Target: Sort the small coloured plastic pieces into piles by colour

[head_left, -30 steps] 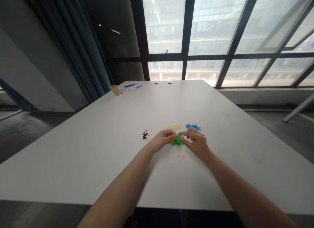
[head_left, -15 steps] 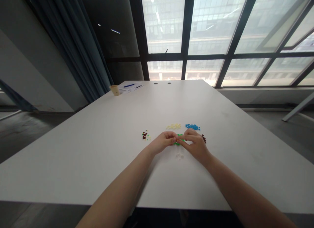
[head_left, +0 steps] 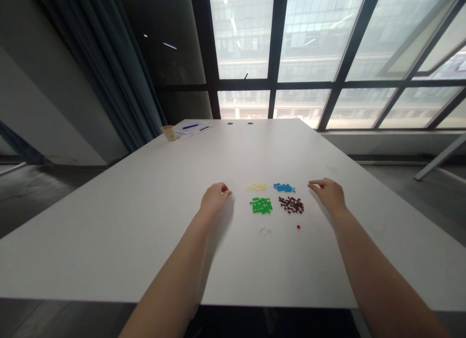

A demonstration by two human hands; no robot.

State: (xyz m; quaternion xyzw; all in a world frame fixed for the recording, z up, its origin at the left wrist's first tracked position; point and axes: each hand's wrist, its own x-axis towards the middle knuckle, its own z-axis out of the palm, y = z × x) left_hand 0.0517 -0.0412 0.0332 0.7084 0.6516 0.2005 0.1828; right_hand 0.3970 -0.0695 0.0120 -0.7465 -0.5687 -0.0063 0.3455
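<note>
My left hand [head_left: 215,196] is closed, with thumb and fingertips together, just left of the piles; anything between them is too small to make out. It covers the spot where a small mixed pile lay. My right hand [head_left: 329,192] hovers at the right, thumb and forefinger pinched, its grip too small to read. Between the hands lie small loose toy-brick-like pieces sorted by colour: pale yellow pieces [head_left: 257,186], blue pieces [head_left: 284,187], green pieces [head_left: 261,205] and dark brown pieces [head_left: 291,205]. Nearer me are white pieces [head_left: 265,230] and one red piece [head_left: 298,227].
All this rests on a long white table [head_left: 145,250]. At its far left stand a tan cup [head_left: 169,132] and papers [head_left: 191,129] with a blue pen [head_left: 190,126]. Windows rise beyond the far edge; a blue curtain [head_left: 120,76] hangs at left.
My hands have parted from over the green pieces: the left moved left, the right moved right. The green, brown and red pieces now show fully; the small mixed pile at left is covered.
</note>
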